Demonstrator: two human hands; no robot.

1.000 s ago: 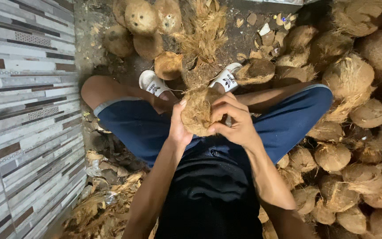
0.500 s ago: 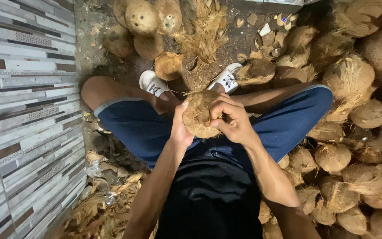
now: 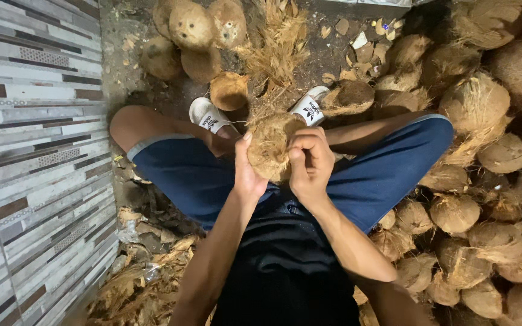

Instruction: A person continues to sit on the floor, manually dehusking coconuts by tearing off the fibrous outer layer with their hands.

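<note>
Dirt floor, tiled wall [image 3: 31, 151] left, husked coconut pile [image 3: 490, 199] right. Coconut [image 3: 271, 145] held over lap, both hands clamped: left hand [image 3: 246, 175] cradling its left side, right hand [image 3: 310, 163] now curled over front. Coconut rotated slightly versus a second ago; fibre stripping looks ongoing.

Person sat on ground, legs spread. Coconut [image 3: 271, 145] was at frame centre, between left hand [image 3: 246, 172] at 9 o'clock of it and right hand [image 3: 311, 163] at 3, both touching it. Husked coconuts [image 3: 196, 27] lay at 11 o'clock, husk fibre pile [image 3: 276, 39] at 12. Coconut heap [image 3: 484, 199] at 3–4 o'clock. Tiled wall [image 3: 31, 151] at 9; husk scraps [image 3: 146, 271] at 7.
</note>
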